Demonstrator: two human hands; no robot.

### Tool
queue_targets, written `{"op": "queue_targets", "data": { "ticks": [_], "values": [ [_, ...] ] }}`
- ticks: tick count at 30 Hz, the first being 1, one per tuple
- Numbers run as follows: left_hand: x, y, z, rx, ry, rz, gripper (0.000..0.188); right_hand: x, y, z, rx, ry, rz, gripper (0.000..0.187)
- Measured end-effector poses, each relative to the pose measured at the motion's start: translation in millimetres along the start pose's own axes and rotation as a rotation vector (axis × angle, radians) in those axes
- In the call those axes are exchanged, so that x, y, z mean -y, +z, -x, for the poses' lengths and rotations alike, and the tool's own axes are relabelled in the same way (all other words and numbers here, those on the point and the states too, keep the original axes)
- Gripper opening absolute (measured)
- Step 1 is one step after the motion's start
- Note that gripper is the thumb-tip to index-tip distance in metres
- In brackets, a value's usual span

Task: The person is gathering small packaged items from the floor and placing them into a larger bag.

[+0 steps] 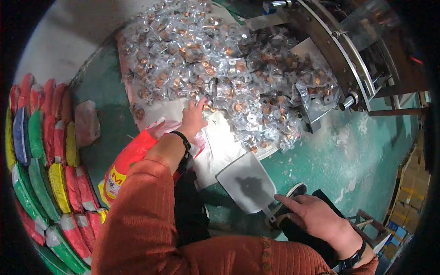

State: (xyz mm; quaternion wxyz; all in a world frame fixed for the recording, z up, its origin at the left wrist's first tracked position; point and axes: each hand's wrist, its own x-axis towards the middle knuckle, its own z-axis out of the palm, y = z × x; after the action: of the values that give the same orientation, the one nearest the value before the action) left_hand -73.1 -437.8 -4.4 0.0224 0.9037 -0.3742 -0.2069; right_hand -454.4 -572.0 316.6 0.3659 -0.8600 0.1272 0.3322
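Observation:
My left hand reaches forward to the near edge of a heap of small clear plastic bags, its fingers apart. The bags hold copper-coloured and silvery metal parts. Beneath my left forearm stands a red plastic sack with a yellow patch, its mouth toward the heap. On the right, my right hand hovers over my knee, index finger stretched out by the corner of a white scoop. The scoop has a dark shadow on it, and its short handle points back toward my legs. I see nothing held in either hand.
Stacked filled sacks in red, green, yellow and blue line the left side. A pale sheet lies under the heap on the green floor. A metal machine frame stands at far right; cardboard boxes are at the right edge.

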Motion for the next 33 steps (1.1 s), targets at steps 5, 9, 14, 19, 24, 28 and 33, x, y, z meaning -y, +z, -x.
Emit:
{"op": "queue_targets", "data": {
  "ticks": [5,9,14,19,24,28,33],
  "values": [
    [12,-13,-1,-0.122,0.075,0.215,0.081,6,1,9,-0.004,0.034,0.01,0.068],
    [1,-78,48,-0.115,0.244,0.284,0.07,9,6,21,-0.061,0.025,0.034,0.067],
    [30,-113,98,0.636,0.202,-0.175,0.075,13,18,35,-0.071,0.009,0.085,0.066],
    [7,-140,118,1.065,0.188,-0.793,0.056,10,26,50,-0.137,-0.023,0.17,0.06],
    [5,-142,115,1.091,0.287,-0.771,0.037,10,20,60,-0.159,-0.045,0.15,0.057],
    [-71,-121,80,0.74,0.444,-0.713,0.046,-2,27,54,-0.171,-0.081,0.16,0.057],
    [-146,-85,33,0.083,0.599,0.025,0.093,-1,20,58,-0.183,-0.021,0.11,0.06]
  ]
}}
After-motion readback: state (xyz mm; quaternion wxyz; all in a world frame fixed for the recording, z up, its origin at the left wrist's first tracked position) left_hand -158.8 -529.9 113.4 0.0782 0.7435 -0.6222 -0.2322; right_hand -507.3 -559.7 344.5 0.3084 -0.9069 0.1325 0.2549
